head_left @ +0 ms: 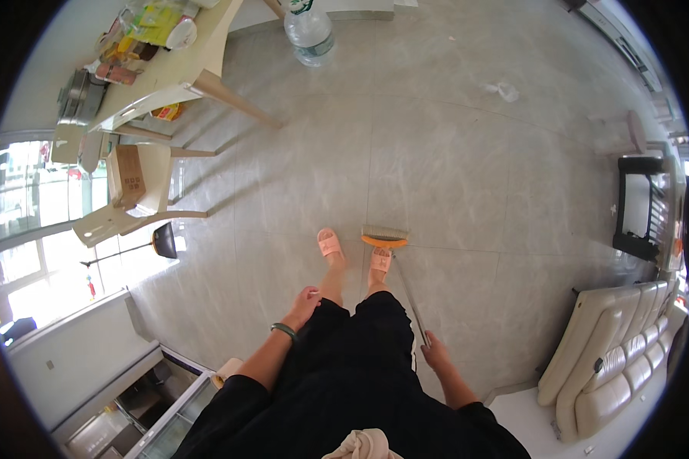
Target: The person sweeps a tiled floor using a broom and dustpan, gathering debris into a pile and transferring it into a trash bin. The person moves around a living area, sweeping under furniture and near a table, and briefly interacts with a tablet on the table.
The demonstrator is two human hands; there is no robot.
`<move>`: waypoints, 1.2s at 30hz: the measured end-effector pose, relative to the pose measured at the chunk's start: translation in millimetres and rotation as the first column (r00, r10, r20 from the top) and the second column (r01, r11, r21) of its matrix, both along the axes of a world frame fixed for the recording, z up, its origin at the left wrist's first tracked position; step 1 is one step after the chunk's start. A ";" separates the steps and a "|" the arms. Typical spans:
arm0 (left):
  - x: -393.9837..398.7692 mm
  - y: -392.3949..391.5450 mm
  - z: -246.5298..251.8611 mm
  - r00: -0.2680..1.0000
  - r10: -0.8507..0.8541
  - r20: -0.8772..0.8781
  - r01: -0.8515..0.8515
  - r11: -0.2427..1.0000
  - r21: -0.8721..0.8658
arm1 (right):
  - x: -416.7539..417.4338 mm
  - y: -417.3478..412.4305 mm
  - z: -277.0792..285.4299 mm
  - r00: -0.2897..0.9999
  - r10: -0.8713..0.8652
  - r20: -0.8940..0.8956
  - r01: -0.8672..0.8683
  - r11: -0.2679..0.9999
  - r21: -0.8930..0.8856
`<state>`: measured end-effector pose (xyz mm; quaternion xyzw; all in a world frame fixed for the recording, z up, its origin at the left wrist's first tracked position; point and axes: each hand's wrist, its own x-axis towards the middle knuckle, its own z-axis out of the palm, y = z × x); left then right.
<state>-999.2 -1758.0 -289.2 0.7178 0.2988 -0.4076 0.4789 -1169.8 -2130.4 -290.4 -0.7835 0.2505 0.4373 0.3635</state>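
Observation:
My right hand point(436, 351) is closed around the thin metal handle point(411, 301) of a broom, low beside my right thigh. The broom head point(384, 236), orange with pale bristles, lies on the floor just ahead of my right foot in a pink slipper point(380, 261). Near my left thigh hangs my left hand point(305, 304), its fingers curled and a green bangle point(283, 329) on the wrist. A small whitish bit shows at its fingertips, too small to make out.
Crumpled clear plastic point(502, 91) lies on the grey tiled floor point(436, 172). A large water bottle point(310, 37) stands ahead. To the left are a laden table point(166, 86), a chair point(155, 166) bearing a cardboard box point(127, 175), and a long-handled dustpan point(164, 241). A cream leather sofa point(614, 356) sits right.

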 end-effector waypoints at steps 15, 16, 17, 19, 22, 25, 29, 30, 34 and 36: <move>-54.7 150.0 18.4 0.971 0.224 0.088 -0.226 0.974 0.013 | 190.6 111.9 -105.1 0.762 -0.630 0.149 0.598 0.773 0.212; -65.3 170.1 17.2 0.956 0.272 0.105 -0.275 0.962 0.006 | 201.5 124.1 -102.4 0.734 -0.668 0.123 0.636 0.740 0.219; -76.2 189.2 15.4 0.941 0.317 0.120 -0.319 0.948 -0.005 | 209.4 136.0 -98.2 0.701 -0.706 0.098 0.676 0.702 0.222; -98.4 224.1 9.8 0.904 0.403 0.144 -0.403 0.915 -0.026 | 213.0 157.4 -96.2 0.693 -0.714 0.100 0.683 0.694 0.227; -143.6 280.6 10.6 0.837 0.526 0.151 -0.528 0.849 -0.035 | 179.1 198.0 -77.6 0.726 -0.673 0.141 0.636 0.736 0.231; -190.2 341.9 23.5 0.765 0.628 0.146 -0.631 0.775 -0.029 | 154.7 259.6 -47.2 0.764 -0.632 0.129 0.604 0.771 0.202; -247.5 412.9 27.8 0.672 0.724 0.157 -0.734 0.679 0.012 | 138.8 338.5 -11.4 0.822 -0.560 -0.103 0.551 0.738 0.390; -256.7 428.6 31.2 0.654 0.738 0.168 -0.749 0.662 0.009 | 131.0 354.5 -14.3 0.859 -0.492 -0.137 0.496 0.737 0.460; -282.0 488.6 28.8 0.614 0.744 0.264 -0.773 0.634 0.010 | 109.0 405.0 -56.5 0.739 -0.508 -0.442 0.669 0.633 0.390; -273.8 502.6 27.3 0.600 0.744 0.293 -0.778 0.628 -0.004 | 100.5 412.3 -73.1 0.702 -0.571 -0.426 0.691 0.690 0.215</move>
